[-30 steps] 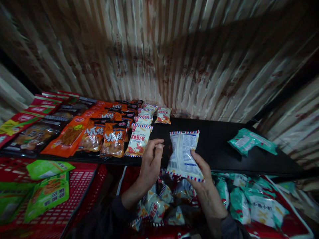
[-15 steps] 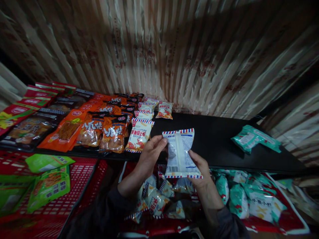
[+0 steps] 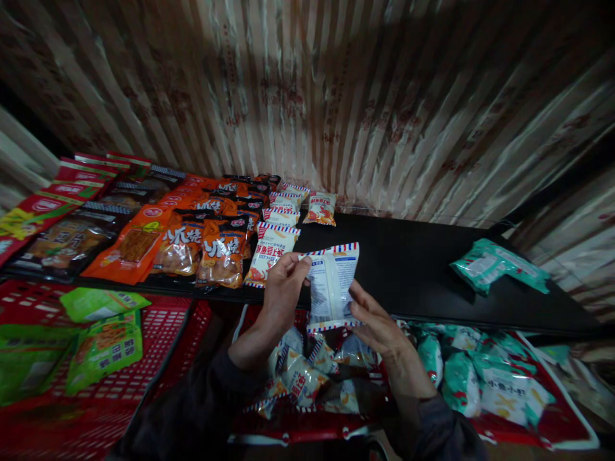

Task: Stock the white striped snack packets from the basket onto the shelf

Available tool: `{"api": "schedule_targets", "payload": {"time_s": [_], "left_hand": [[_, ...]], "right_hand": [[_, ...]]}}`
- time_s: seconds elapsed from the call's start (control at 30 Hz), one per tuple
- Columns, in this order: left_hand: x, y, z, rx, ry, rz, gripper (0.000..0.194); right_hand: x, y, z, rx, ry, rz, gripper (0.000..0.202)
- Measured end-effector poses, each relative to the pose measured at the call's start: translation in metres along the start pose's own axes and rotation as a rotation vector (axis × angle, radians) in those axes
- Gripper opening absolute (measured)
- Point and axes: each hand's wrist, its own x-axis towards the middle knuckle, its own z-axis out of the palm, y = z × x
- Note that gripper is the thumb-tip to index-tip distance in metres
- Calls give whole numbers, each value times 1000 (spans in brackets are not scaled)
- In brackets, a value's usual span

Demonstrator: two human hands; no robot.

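Observation:
A white snack bag (image 3: 331,288) with red-and-blue striped ends is held up before the black shelf (image 3: 403,262), its printed back and centre seam toward me. My left hand (image 3: 279,296) pinches its upper left edge between thumb and fingers. On the lower right side, my right hand (image 3: 382,325) is closed on the bag's edge. Just left of it, a column of matching snack bags (image 3: 271,250) lies front side up on the shelf, with one more bag (image 3: 320,208) at the back. Below my hands, a red basket (image 3: 307,426) contains several of the same bags.
Orange-and-black packets (image 3: 220,253), a flat orange packet (image 3: 129,246) and red packets (image 3: 57,192) fill the shelf's left. Teal bags (image 3: 500,264) lie on its right. Green packets (image 3: 108,349) sit in the left red basket (image 3: 158,320). More teal-and-white bags (image 3: 504,390) fill the right basket.
Both hands have moved slightly left with the snack bag, toward the column of matching bags. The right-hand fingers have shifted up along its side. The view has shifted a little.

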Motion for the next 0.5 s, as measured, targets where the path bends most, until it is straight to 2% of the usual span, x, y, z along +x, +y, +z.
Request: {"api": "schedule_targets", "payload": {"time_s": [0.07,0.23,0.37,0.5], "left_hand": [[0,1,-1,-8,16,16,25],[2,1,-1,-5,24,53,20],[5,0,-3,-10,65,74,19],[10,0,-7,-51,113,118,19]], "right_hand": [[0,3,-2,63,-20,33,86],[2,13,-9,181,-17,41,73],[7,14,-7,266,101,15,64],[13,15,0,316,211,27,41]]}}
